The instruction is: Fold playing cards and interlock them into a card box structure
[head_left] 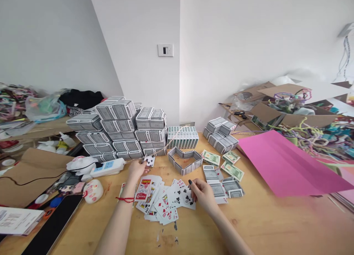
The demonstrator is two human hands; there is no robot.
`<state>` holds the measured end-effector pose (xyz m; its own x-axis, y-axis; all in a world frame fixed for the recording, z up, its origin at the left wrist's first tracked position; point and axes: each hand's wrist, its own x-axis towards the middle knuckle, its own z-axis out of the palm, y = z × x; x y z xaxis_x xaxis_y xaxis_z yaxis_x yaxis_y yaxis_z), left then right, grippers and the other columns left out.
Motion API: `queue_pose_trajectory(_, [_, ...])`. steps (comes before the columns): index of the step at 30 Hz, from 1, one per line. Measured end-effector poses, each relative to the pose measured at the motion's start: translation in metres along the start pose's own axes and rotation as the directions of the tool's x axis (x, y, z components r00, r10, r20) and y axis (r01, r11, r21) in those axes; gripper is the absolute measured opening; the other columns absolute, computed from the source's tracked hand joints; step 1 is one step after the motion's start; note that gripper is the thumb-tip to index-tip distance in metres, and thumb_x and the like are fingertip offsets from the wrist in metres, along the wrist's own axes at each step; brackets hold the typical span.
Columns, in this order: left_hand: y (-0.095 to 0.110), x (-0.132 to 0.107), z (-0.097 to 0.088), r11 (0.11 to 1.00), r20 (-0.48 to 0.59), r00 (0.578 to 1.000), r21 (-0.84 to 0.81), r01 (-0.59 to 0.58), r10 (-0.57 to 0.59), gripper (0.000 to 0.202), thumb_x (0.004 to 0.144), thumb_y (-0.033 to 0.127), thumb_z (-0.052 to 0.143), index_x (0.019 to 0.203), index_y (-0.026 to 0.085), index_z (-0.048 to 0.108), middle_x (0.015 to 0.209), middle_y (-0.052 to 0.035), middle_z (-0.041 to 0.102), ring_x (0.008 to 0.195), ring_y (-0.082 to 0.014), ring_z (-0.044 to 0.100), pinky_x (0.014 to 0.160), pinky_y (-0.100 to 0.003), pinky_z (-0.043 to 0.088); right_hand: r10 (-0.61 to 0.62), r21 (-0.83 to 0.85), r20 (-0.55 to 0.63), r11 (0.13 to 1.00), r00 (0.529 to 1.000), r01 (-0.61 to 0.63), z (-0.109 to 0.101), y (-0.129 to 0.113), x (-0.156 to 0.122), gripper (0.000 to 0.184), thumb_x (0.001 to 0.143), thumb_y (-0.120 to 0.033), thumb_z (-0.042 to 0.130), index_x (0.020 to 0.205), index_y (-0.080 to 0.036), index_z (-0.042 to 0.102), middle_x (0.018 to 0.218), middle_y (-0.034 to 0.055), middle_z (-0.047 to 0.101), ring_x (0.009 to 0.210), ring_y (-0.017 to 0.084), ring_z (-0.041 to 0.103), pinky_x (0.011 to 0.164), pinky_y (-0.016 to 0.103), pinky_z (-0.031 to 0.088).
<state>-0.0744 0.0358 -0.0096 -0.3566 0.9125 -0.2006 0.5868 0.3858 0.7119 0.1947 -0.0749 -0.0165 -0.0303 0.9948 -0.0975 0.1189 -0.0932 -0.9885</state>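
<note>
My left hand [137, 169] reaches out over the table with its fingers closed on a playing card [150, 160], face up. My right hand [204, 194] is at the right edge of a spread pile of face-up playing cards [159, 203]. Its thumb and fingers pinch the edge of a club card [188, 200] there. Between and beyond the hands stands a heart-shaped ring of folded cards [186, 168]. Right of it lie green card boxes [211, 157] and patterned card stacks [217, 188], face down.
Tall stacks of folded-card blocks [117, 116] stand at the back left, beside a row of card boxes [182, 137]. A smaller block stack [221, 135] is at the back right. A power strip [108, 168], plush toys [93, 191] and a pink sheet [293, 166] flank the work area.
</note>
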Motion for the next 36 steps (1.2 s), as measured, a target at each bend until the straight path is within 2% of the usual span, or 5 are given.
queue_pose_trajectory(6, [0.005,-0.022,-0.017,0.982,-0.084,0.99,0.162,-0.096,0.11,0.021,0.074,0.027,0.05,0.081,0.011,0.062,0.067,-0.0116,0.069,0.073,-0.0262,0.066,0.061,-0.03,0.047,-0.148,-0.413,0.135,0.89,0.98,0.191,-0.011,-0.004,-0.004,0.026,0.066,-0.028,0.063,0.091,-0.023,0.061,0.096,0.0024,0.062,0.065,0.015,0.058,0.06,0.025,0.044])
queue_pose_trajectory(11, [0.019,-0.064,-0.017,0.926,-0.083,0.945,0.246,-0.287,0.315,0.029,0.077,0.025,0.046,0.102,0.02,0.06,0.108,-0.0075,0.062,0.1,-0.0224,0.056,0.083,-0.03,0.04,-0.08,-0.615,0.214,0.763,0.974,0.198,-0.013,-0.006,-0.007,0.045,0.063,-0.021,0.063,0.107,-0.025,0.055,0.109,0.0038,0.056,0.09,0.02,0.059,0.077,0.028,0.042])
queue_pose_trajectory(19, [0.043,-0.124,0.027,0.7,0.522,0.636,0.099,-0.707,0.569,0.058,0.059,0.035,0.069,0.114,0.027,0.052,0.111,-0.0046,0.053,0.109,-0.0269,0.043,0.09,-0.036,0.036,-0.091,-0.622,0.113,0.77,0.989,0.141,-0.012,-0.006,-0.004,0.021,0.062,-0.018,0.064,0.082,-0.022,0.059,0.081,0.0008,0.06,0.073,0.017,0.058,0.066,0.024,0.04])
queue_pose_trajectory(29, [0.035,-0.122,0.046,0.762,0.483,0.678,0.036,-0.647,0.554,0.04,0.062,0.025,0.066,0.1,0.022,0.055,0.102,-0.0046,0.049,0.104,-0.025,0.045,0.088,-0.036,0.036,-0.152,-0.557,0.205,0.794,0.967,0.243,-0.019,-0.013,-0.009,0.004,0.068,-0.024,0.062,0.066,-0.021,0.064,0.069,0.0013,0.06,0.072,0.018,0.054,0.066,0.025,0.039])
queue_pose_trajectory(36, [0.026,-0.124,0.05,0.77,0.237,0.737,-0.095,-0.631,0.633,0.009,0.073,0.023,0.055,0.081,0.021,0.059,0.087,-0.0032,0.057,0.091,-0.0205,0.052,0.08,-0.032,0.041,-0.122,-0.42,-0.017,0.902,0.992,0.103,-0.013,-0.01,-0.004,0.02,0.075,-0.034,0.052,0.062,-0.019,0.052,0.057,-0.0015,0.053,0.055,0.014,0.047,0.053,0.023,0.035])
